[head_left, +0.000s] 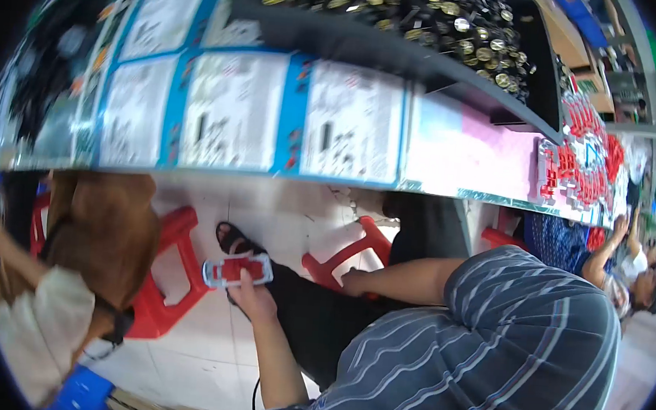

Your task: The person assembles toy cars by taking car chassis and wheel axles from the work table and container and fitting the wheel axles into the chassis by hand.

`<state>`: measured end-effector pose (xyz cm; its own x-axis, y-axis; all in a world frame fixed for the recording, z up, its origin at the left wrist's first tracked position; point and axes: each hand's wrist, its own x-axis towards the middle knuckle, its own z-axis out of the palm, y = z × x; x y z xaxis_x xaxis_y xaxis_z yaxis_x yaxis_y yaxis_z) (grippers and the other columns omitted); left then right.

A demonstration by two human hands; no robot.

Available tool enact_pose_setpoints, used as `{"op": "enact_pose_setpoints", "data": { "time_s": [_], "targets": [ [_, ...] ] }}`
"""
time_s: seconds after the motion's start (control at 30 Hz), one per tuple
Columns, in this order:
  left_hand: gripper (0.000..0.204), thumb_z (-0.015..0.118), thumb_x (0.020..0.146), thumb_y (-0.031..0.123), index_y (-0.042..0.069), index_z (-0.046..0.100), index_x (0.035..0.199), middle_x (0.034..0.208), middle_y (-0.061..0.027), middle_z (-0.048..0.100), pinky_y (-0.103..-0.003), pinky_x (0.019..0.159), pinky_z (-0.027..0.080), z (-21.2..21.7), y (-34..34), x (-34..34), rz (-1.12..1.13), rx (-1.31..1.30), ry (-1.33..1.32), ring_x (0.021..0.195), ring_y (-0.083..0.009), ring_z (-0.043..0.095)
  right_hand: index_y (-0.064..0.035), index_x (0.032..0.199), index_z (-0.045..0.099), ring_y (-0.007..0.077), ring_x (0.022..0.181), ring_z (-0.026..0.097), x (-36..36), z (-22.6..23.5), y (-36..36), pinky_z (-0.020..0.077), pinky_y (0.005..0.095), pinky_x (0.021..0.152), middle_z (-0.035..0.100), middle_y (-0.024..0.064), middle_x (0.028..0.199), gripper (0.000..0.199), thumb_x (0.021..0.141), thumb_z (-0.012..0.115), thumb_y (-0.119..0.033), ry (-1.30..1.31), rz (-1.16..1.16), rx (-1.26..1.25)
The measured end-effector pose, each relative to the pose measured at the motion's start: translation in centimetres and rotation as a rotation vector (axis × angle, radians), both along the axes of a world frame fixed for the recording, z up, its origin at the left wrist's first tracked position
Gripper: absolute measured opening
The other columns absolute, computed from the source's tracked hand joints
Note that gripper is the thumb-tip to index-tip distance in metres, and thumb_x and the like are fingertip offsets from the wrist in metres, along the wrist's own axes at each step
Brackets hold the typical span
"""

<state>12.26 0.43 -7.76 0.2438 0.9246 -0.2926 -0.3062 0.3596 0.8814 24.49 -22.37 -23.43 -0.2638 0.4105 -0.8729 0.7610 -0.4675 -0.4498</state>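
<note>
My left hand (254, 298) holds a flat, oblong piece (240, 270) with a pale silvery rim and a red middle, low in front of the workbench's edge. Its thumb lies over the red part; what exactly the piece is, I cannot make out. Further right, my right hand (353, 282) is curled at the side of a red plastic stool (359, 247), by my dark trousers. Its fingers are partly hidden. My sandalled foot (234, 238) shows on the floor just beyond the held piece.
Above runs the workbench with printed white sheets (234, 109) in blue frames. On it stand a black tray (341, 33) of small gold and black parts and a cluster of red-and-white pieces (577, 167). A person (41, 329) sits at left near another red stool (171, 293); others work at far right.
</note>
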Motion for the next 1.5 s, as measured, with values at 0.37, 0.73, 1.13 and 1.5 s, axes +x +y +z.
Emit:
{"op": "enact_pose_setpoints", "data": {
  "time_s": [0.37,0.73,1.13,1.5],
  "targets": [
    [0.056,0.062,0.093,0.016,-0.004,0.04,0.141,0.14,-0.0141,0.05,-0.039,0.1,0.045,0.3,7.2,1.4,-0.183,-0.094,0.271,0.12,-0.026,0.054,-0.0015,0.108,0.072,0.0353,0.101,0.068,1.1,6.1,2.3,0.0515,0.0444,0.091,0.07,0.0227,0.11,0.047,0.083,0.064,-0.04,0.237,-0.183,-0.016],
    [0.047,0.061,0.094,0.019,0.002,0.05,0.136,0.132,-0.0138,0.058,-0.043,0.1,0.047,2.4,12.3,2.9,-0.251,-0.227,0.359,0.117,-0.0283,0.058,-0.0023,0.107,0.072,0.036,0.102,0.068,3.8,7.6,14.2,0.0513,0.0445,0.092,0.07,0.0226,0.11,0.046,0.084,0.063,-0.041,0.197,-0.531,0.341],
    [0.04,0.049,0.102,0.024,-0.001,0.05,0.133,0.129,-0.0154,0.06,-0.044,0.094,0.053,1.2,12.1,7.3,-0.229,-0.032,0.181,0.114,-0.0286,0.062,-0.0032,0.107,0.072,0.0367,0.102,0.067,11.7,0.9,12.3,0.051,0.0447,0.092,0.07,0.0225,0.11,0.046,0.085,0.061,-0.042,-0.018,-0.78,0.736],
    [0.045,0.052,0.101,0.027,-0.002,0.046,0.135,0.125,-0.0187,0.058,-0.041,0.094,0.051,13.9,4.5,7.0,-0.234,0.196,-0.03,0.11,-0.0296,0.062,-0.0017,0.099,0.065,0.0246,0.082,0.067,15.3,31.6,1.3,0.0543,0.0353,0.074,0.065,0.015,0.095,0.035,0.083,0.077,-0.031,0.19,-0.978,0.767]
  ]
}}
